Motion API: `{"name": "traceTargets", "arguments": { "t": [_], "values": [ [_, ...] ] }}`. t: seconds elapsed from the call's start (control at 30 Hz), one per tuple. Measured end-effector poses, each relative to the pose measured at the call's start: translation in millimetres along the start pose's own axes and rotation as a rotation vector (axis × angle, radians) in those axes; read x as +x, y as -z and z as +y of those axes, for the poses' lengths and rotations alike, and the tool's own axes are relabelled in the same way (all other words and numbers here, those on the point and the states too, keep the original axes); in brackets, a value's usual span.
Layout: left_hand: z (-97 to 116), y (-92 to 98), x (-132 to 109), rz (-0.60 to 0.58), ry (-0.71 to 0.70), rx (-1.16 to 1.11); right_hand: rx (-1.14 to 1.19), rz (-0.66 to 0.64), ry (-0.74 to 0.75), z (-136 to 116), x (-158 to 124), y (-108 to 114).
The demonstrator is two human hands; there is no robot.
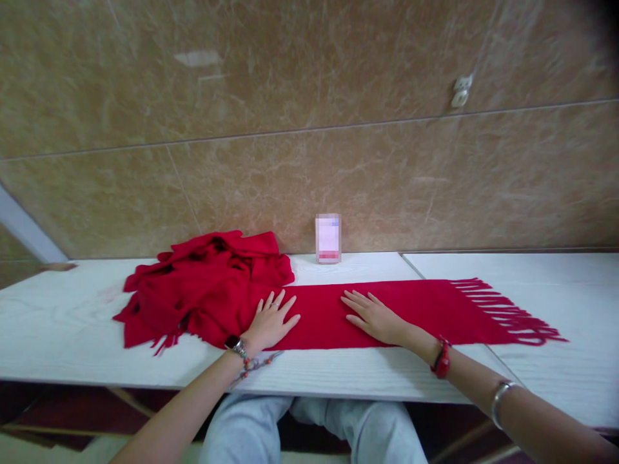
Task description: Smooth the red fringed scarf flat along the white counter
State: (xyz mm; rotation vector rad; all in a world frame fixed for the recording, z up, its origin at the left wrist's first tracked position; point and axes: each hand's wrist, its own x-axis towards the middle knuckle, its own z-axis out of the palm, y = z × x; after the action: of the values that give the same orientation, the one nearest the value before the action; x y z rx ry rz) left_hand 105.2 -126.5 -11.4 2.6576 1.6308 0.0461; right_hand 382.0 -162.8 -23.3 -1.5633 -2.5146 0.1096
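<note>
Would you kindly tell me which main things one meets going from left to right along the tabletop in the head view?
Bunched red cloth → left hand → blurred upright rectangle → right hand → red wristband → cloth's fringe.

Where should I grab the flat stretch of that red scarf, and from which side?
Probably pinch the near long edge of the red scarf just short of the fringe, coming from the person's side with the right hand. The cloth lies flat, that edge is uncovered there, and the fringe strands are loose and splayed.
</note>
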Motion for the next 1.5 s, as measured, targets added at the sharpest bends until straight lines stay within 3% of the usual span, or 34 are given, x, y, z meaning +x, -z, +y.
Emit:
{"name": "traceTargets", "arguments": {
  "t": [0.17,0.3,0.53,0.7,0.83,1.07,1.37,1.5],
  "values": [
    [0,5.2,2,-0.049,-0.032,-0.012,-0.006,0.063,0.016,-8,-6,12],
    [12,17.0,18,-0.013,-0.211,-0.004,-0.051,0.133,0.004,-7,-36,30],
    [69,27.6,107,-0.111,-0.437,-0.182,-0.256,0.069,-0.077,-6,-92,45],
    [100,24.5,168,-0.172,-0.429,-0.244,-0.416,0.065,0.041,-7,-90,34],
    [116,19.0,195,-0.246,-0.426,-0.303,-0.468,0.094,0.077,-3,-84,29],
    [141,11.0,218,-0.34,-0.45,-0.4,-0.455,0.247,-0.027,2,-85,26],
    [119,19.0,220,-0.503,-0.391,-0.489,-0.49,0.265,-0.011,2,-85,20],
    [123,18.6,219,-0.565,-0.356,-0.514,-0.487,0.26,-0.019,-3,-84,19]
  ]
}}
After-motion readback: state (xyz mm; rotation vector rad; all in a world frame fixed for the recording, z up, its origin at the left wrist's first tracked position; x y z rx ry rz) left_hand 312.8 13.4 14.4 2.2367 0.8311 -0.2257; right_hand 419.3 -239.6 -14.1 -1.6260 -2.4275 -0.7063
